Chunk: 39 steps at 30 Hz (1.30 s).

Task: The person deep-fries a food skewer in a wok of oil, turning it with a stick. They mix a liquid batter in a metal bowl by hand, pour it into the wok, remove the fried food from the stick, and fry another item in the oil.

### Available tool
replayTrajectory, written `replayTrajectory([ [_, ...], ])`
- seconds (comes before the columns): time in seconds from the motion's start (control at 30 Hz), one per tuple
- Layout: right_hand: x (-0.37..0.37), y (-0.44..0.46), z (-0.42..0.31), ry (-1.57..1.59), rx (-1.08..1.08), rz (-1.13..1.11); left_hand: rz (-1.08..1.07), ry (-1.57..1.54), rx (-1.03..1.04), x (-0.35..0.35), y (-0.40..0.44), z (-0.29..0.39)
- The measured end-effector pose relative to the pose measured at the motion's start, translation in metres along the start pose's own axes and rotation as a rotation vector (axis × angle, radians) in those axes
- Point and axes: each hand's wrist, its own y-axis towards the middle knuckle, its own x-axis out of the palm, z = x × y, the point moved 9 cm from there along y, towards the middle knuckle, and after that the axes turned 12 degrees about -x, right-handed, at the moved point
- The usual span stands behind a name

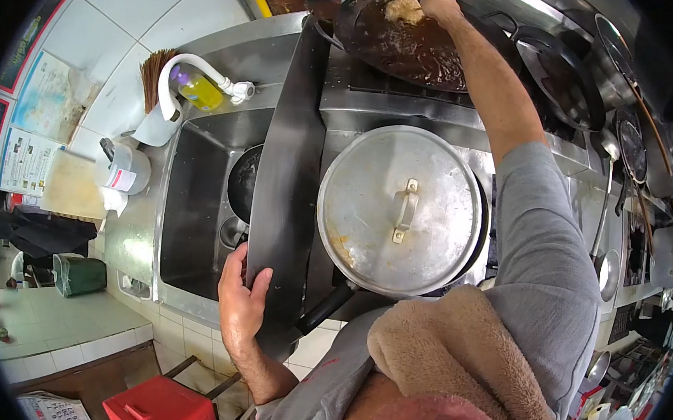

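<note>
At the top of the head view, my right hand (pixel 442 8) reaches over a wide dark pan (pixel 348 25) on the stove. Its fingers are closed on the right end of a tan, rough-textured piece (pixel 405 10), which looks breaded. Glossy brown liquid lies in the pan under the piece. My left hand (pixel 241 301) is at the lower end of an upright metal panel (pixel 289 168) between sink and stove. The thumb lies on one side of the panel's edge and the fingers on the other. Right of the panel sits a large pot with a metal lid (pixel 377 182).
Left of the panel is a sink (pixel 197 192) holding a dark pan (pixel 243 184). A white faucet (pixel 206 68) and a bottle of yellow liquid (pixel 202 93) stand behind it. A black handle (pixel 326 309) juts toward me. Another pan (pixel 594 99) and a ladle (pixel 609 147) are at right.
</note>
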Motion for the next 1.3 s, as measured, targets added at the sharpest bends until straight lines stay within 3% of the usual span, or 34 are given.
replayTrajectory([
  [0.13, -0.001, -0.019, -0.056, -0.173, -0.185, -0.1, -0.012, 0.023, 0.035, 0.0, 0.001, 0.0],
  [0.27, 0.004, -0.037, -0.091, -0.134, -0.299, -0.283, -0.016, 0.014, 0.042, 0.0, 0.001, 0.004],
  [0.3, 0.016, -0.033, -0.097, -0.122, -0.413, -0.298, -0.012, 0.029, 0.052, 0.0, 0.0, 0.004],
  [0.4, 0.03, -0.038, -0.114, -0.343, -0.521, -0.116, -0.003, 0.058, 0.073, -0.001, 0.0, 0.005],
  [0.67, 0.016, -0.076, -0.111, -0.276, -0.546, -0.156, 0.071, 0.125, 0.161, -0.004, -0.003, 0.008],
  [0.73, 0.026, -0.078, -0.109, -0.332, -0.633, -0.192, 0.038, 0.044, 0.094, -0.003, -0.003, 0.008],
  [0.97, 0.016, -0.112, -0.121, -0.201, -0.617, -0.265, 0.06, 0.083, 0.144, -0.005, -0.004, 0.01],
  [1.03, 0.018, -0.118, -0.121, -0.203, -0.609, -0.311, -0.019, 0.019, 0.057, 0.0, -0.003, 0.008],
  [1.3, 0.017, -0.144, -0.109, -0.162, -0.733, -0.26, 0.056, 0.087, 0.149, -0.003, -0.003, 0.006],
])
